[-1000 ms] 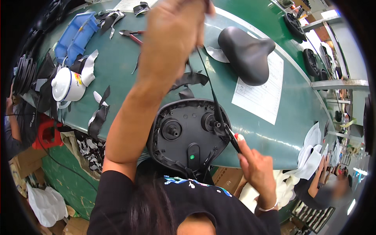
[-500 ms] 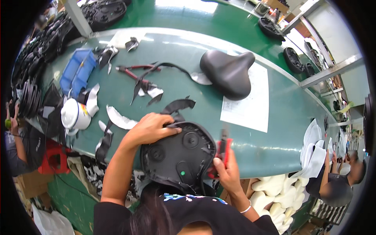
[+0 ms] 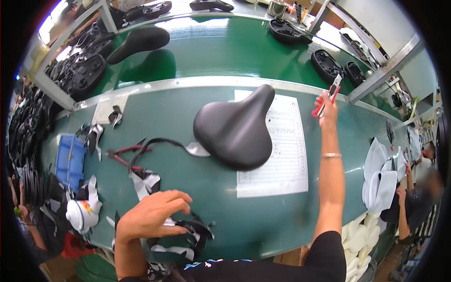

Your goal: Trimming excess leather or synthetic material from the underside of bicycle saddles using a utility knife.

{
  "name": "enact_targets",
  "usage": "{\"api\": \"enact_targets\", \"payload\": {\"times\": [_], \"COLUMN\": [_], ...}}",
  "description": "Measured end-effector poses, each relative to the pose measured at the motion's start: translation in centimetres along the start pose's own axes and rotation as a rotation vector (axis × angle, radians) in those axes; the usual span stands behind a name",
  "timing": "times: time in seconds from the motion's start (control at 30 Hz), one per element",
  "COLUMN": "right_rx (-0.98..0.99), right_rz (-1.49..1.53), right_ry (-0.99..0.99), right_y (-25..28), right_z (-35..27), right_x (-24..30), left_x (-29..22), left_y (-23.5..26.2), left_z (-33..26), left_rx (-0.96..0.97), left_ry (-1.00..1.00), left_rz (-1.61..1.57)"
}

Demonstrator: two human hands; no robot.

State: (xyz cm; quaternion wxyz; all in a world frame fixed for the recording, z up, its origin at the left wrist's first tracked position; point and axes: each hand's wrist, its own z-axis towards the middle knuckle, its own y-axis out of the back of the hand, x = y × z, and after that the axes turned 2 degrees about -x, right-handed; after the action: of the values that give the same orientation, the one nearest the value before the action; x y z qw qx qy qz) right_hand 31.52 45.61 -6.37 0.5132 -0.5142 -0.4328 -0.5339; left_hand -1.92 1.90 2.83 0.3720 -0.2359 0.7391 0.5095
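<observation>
My left hand [image 3: 157, 214] is open, fingers apart and slightly curled, above the black and white scraps [image 3: 195, 235] near the front edge of the table. Out at the far right, my right hand [image 3: 327, 109] is closed around a red-handled utility knife [image 3: 333, 91], its metal end pointing up and away. Between my hands, a black bicycle saddle [image 3: 237, 129] lies top side up, partly on a printed sheet [image 3: 286, 164]. Another black saddle [image 3: 141, 44] is over the far green bench at the left; whether it touches the surface cannot be told.
Red-handled pliers [image 3: 124, 157], a blue bin [image 3: 70, 162] and a white lidded mug [image 3: 82, 215] occupy the left. Saddle bases [image 3: 326, 66] sit on the far bench beyond a raised rail [image 3: 188, 83]. White pieces [image 3: 379, 181] lie at right, near a co-worker [image 3: 416, 199].
The saddle my left hand held underside up has left it, and a saddle now shows over the far bench. My right hand, still holding the knife, has stretched far forward and right.
</observation>
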Motion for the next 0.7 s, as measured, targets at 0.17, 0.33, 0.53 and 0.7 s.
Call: {"api": "enact_targets", "payload": {"times": [0.17, 0.33, 0.53, 0.7], "right_rx": [-0.162, -0.195, -0.318, 0.037], "right_rz": [0.165, -0.065, -0.108, 0.361], "right_ry": [-0.046, -0.115, 0.400, 0.137], "right_y": [-3.4, -4.1, -4.7, -8.4], "right_z": [11.5, 16.6, 12.8, -3.8], "right_x": [-4.0, -4.7, -5.3, 0.7], "left_x": [3.9, 4.5, 4.2, 5.4], "left_y": [-3.6, -4.0, -3.8, -5.3], "left_z": [3.1, 3.7, 3.8, 2.2], "left_rx": [-0.466, -0.516, -0.538, -0.724], "left_ry": [-0.068, -0.044, -0.069, -0.018], "left_rz": [0.170, 0.147, 0.142, -0.359]}}
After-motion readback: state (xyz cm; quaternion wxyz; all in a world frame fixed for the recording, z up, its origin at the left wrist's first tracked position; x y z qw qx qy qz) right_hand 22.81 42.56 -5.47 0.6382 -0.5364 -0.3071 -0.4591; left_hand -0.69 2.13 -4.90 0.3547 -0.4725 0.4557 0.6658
